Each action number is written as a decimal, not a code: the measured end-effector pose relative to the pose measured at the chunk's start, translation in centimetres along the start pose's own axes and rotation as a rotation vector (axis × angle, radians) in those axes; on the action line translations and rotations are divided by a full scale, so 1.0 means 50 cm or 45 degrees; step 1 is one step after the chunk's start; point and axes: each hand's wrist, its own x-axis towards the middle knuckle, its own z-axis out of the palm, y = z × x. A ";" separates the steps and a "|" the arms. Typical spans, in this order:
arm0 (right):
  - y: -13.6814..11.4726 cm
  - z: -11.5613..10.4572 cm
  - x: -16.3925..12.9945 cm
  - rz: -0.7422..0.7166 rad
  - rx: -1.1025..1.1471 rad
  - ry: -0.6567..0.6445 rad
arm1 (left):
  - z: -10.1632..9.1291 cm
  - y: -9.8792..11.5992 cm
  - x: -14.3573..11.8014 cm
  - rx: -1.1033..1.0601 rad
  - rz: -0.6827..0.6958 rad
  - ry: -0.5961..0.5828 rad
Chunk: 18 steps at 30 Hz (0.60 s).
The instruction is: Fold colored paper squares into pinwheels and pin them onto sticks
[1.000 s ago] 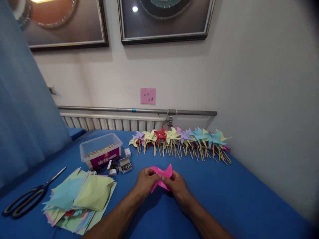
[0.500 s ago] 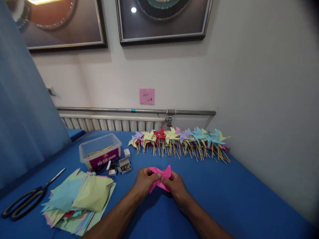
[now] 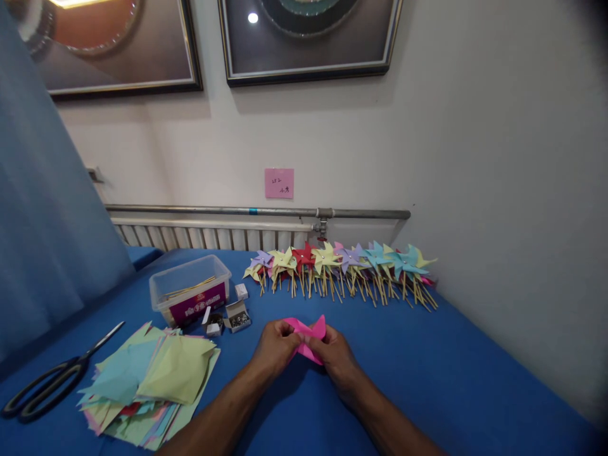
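Observation:
A bright pink paper pinwheel (image 3: 311, 350) with folded blades is held above the blue cloth, between my two hands. My left hand (image 3: 275, 347) pinches its left side, thumb near the middle. On the other side my right hand (image 3: 336, 356) is closed on it, its thumb also close to the centre. The fingertips behind the paper are hidden. Beyond the hands lies a long row of pinwheels on sticks (image 3: 351, 258) in several colours. Small open boxes of metal pins (image 3: 238, 316) are to the left of my left hand.
Cut paper sheets (image 3: 178, 370) are piled at the front left, beside black-handled scissors (image 3: 57, 380). A clear plastic tub (image 3: 190, 278) holds thin sticks. A small closed white box (image 3: 241, 291) stands near it. A radiator (image 3: 213, 237) runs along the wall behind.
My left fingers have shifted slightly on the pink paper, and its lower left blade is now less visible. Both hands stay in nearly the same place.

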 end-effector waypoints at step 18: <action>0.040 -0.016 0.026 -0.014 -0.012 -0.008 | -0.042 0.066 -0.009 -0.002 0.227 0.212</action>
